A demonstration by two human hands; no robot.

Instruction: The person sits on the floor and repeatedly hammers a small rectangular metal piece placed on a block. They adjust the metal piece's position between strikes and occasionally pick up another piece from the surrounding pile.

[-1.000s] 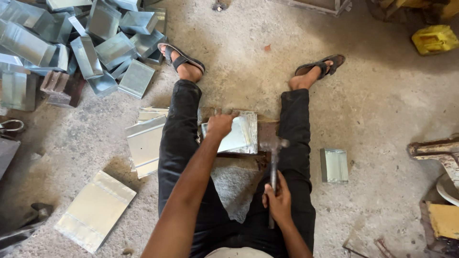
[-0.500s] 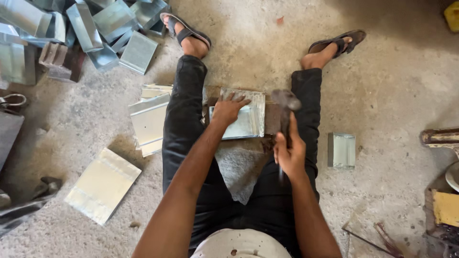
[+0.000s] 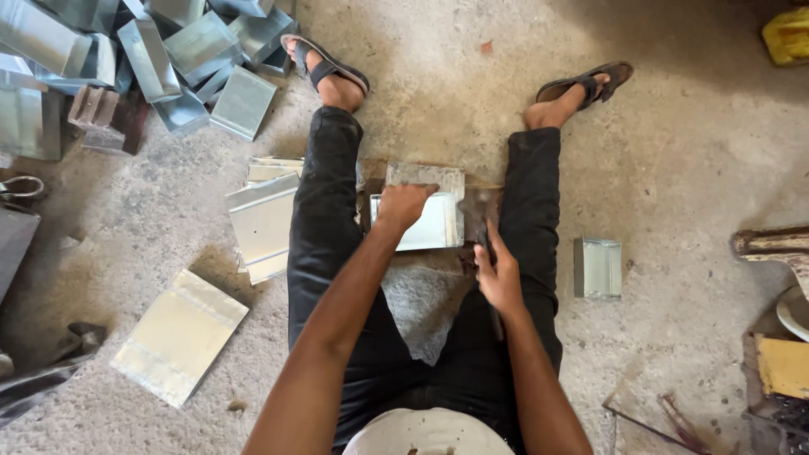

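**Hands at the sheet-metal piece, seated floor position**

The left hand (image 3: 404, 206) lies palm down on a folded sheet-metal piece (image 3: 434, 221), fingers spread and pressed flat against it, not curled round it. The right hand (image 3: 499, 274) is closed around the handle of a hammer (image 3: 482, 221), whose blurred head sits just beside the right edge of the piece. The piece rests on a dark block (image 3: 421, 257) between the person's outstretched legs, which are in black trousers with sandals on the feet.

The surface is a rough, stained concrete floor (image 3: 674, 152). To the left of the left leg lies a small stack of flat metal sheets (image 3: 263, 221); nearer the camera, a single flat sheet (image 3: 179, 335). At upper left is a heap of bent metal channels (image 3: 152, 59). To the right of the right leg stands one small folded metal box (image 3: 597, 268). A yellow container (image 3: 788, 35) sits at the upper right corner.
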